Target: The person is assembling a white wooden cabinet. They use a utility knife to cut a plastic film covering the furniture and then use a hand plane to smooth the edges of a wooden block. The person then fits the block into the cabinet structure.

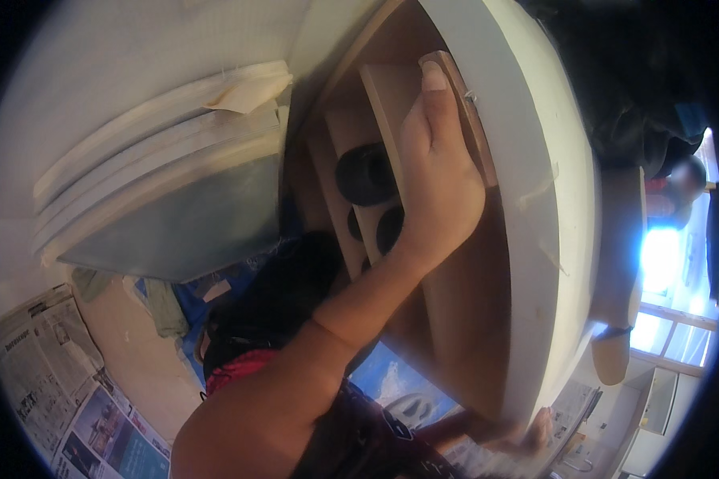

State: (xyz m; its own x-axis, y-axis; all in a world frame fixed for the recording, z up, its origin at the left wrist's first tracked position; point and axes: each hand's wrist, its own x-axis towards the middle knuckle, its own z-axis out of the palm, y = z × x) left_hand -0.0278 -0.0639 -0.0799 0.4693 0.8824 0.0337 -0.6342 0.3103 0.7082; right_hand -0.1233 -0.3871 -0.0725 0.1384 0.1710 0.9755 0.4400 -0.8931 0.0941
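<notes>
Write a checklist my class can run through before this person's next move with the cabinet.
1. Left hand on wooden strip inside cabinet: ok, thumb at its end.
2. Right hand at cabinet's lower corner: ok, though partly hidden.
3. Cabinet emptied: cannot tell; dark round shapes inside may be objects or holes.
4. White side unmarked: not ok, streaks show.
5. Footing: cannot tell; no foot shows clearly.

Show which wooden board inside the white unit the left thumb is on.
The rightmost board, beside the white frame: the left hand's thumb lies on its upper end. The other boards stand farther left.
</notes>
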